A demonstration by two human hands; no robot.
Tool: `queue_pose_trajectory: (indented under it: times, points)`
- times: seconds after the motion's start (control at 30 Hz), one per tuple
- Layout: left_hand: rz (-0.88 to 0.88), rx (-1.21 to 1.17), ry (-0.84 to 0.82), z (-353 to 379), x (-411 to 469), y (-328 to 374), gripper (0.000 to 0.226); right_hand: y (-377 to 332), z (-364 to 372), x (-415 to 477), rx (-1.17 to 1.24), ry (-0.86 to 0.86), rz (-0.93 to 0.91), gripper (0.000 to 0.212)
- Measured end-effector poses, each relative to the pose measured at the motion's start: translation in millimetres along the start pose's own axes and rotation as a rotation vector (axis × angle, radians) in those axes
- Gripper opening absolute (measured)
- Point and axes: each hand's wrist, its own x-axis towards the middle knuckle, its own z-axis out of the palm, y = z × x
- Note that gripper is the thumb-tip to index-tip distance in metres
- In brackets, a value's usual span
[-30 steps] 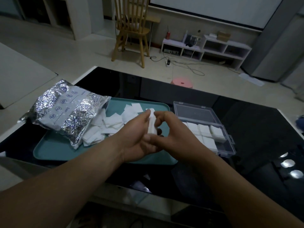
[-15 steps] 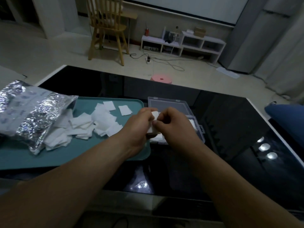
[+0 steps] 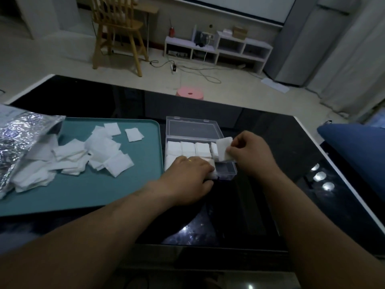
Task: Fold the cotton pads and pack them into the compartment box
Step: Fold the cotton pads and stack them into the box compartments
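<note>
Moments earlier both hands had been close together, working one pad between them; now they had parted. The right hand (image 3: pixel 248 155) pinched the folded pad (image 3: pixel 224 150) by its edge, just above the right end of the compartment box (image 3: pixel 226 174), which sat at centre frame on the dark tabletop (image 3: pixel 260 205). The left hand (image 3: pixel 187 178) lay over the box's near row, fingertips down beside the packed pads (image 3: pixel 187 148); whether it pressed or gripped one I couldn't tell. I took the fold to be finished and the placing begun. Loose pads (image 3: pixel 108 151) lay on the teal tray (image 3: pixel 93 195) at the left of the frame, spilling from a foil bag (image 3: pixel 16 138) whose printing was too blurred to read.
</note>
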Motion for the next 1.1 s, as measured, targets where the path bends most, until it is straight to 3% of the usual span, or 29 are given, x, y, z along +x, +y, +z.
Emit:
queue_pose_trajectory:
  times: [0.2, 0.63, 0.9, 1.1]
  points:
    - [-0.054, 0.076, -0.007, 8, 3, 3, 0.035, 13, 11, 1, -0.107, -0.094, 0.033, 0.012]
    - [-0.083, 0.094, -0.012, 12, 4, 8, 0.037, 14, 23, 4, -0.222, -0.106, 0.068, 0.009]
    - [-0.081, 0.078, -0.005, 14, 5, 7, 0.039, 16, 29, 1, -0.522, -0.043, -0.051, 0.009]
    - [-0.069, 0.061, 0.028, 12, 6, 7, 0.039, 30, 29, 2, -0.47, -0.025, -0.108, 0.009]
